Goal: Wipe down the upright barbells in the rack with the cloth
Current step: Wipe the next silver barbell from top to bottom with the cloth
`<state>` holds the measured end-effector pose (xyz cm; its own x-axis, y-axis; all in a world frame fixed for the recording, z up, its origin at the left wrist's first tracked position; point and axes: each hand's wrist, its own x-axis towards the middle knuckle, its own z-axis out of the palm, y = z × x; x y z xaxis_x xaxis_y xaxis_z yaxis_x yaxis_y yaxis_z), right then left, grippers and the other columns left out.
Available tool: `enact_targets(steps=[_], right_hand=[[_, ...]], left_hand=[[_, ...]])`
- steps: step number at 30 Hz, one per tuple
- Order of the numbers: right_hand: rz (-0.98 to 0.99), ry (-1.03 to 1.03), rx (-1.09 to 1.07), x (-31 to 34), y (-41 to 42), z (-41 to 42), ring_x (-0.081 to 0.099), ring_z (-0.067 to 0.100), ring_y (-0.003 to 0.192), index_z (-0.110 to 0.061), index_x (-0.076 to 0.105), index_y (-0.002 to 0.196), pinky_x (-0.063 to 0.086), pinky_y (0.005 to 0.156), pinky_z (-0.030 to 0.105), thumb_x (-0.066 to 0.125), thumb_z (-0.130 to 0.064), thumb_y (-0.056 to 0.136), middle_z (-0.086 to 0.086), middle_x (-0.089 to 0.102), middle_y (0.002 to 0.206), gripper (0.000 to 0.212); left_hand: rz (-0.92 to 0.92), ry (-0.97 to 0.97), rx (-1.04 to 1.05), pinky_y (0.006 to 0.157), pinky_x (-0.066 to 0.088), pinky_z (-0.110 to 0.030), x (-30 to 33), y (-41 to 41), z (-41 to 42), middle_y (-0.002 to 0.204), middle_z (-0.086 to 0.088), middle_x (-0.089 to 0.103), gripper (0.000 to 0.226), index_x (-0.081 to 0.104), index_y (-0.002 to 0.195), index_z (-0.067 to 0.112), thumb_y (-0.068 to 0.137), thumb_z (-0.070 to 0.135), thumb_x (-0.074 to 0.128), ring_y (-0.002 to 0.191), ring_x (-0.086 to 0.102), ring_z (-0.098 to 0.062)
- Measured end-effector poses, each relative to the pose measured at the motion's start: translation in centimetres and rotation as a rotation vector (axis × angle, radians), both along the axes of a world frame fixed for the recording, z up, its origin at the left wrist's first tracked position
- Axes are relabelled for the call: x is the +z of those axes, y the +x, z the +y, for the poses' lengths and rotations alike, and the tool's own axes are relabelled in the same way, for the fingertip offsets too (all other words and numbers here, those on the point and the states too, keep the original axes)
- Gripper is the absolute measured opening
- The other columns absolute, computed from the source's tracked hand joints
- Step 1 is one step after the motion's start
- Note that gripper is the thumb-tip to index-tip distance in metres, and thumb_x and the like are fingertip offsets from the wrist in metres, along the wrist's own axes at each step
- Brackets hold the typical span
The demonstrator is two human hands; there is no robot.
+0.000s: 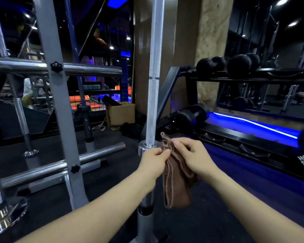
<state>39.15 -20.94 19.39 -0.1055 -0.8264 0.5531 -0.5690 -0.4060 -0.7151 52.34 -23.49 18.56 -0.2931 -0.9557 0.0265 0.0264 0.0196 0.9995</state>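
Brown terry cloth (176,179), folded into a long hanging strip, held in front of the person just right of the central upright barbell (154,85), a silver steel bar with knurled shaft. The cloth's upper edge lies level with the bar's polished collar (144,149); its lower end hangs free beside the sleeve below. The left hand (154,161) pinches the cloth's left edge between thumb and curled fingers, directly in front of the collar; whether the hand touches the collar cannot be told. The right hand (191,155) grips the upper part of the cloth, fingers bent and closed over the bunched fabric, thumb towards the left hand. Both bare forearms reach in from the lower edge of the view.

The barbell stands vertically, its lower sleeve seated in a grey tube at the floor. To the left, a grey-painted steel rack upright (54,95) with black knobs carries horizontal chrome rails (88,69); further chrome bars (22,118) stand tilted behind it. To the right, a black dumbbell rack (253,76) holds black round-headed dumbbells (211,64) on two tiers, with a blue light strip (256,125) along the wall base. A brown cardboard box (120,113) sits on the dark floor behind the barbell.
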Motion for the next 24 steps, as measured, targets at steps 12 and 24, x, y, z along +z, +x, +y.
enact_targets(steps=[12,24], right_hand=[[0.548,-0.125,0.058,0.4,-1.1,-1.1,0.049,0.030,0.109,-0.022,0.041,0.142,0.038,0.099,0.036,0.054,-0.037,0.086,0.004,0.047,0.127,0.060],[0.278,-0.222,-0.261,4.4,4.7,-7.2,0.041,0.029,0.111,-0.025,0.006,0.153,0.039,0.085,0.035,0.044,-0.043,0.097,0.007,0.038,0.133,0.070]], left_hand=[[0.064,-0.002,0.013,0.070,0.049,-0.023,3.1,0.3,0.2,0.081,0.000,0.068,0.023,0.066,0.085,0.015,0.099,0.018,0.048,0.072,0.061,-0.010],[-0.077,-0.224,0.433,0.065,0.037,-0.029,2.3,4.1,-3.7,0.060,0.004,0.050,0.041,0.056,0.061,0.020,0.099,0.029,0.046,0.065,0.044,-0.015]])
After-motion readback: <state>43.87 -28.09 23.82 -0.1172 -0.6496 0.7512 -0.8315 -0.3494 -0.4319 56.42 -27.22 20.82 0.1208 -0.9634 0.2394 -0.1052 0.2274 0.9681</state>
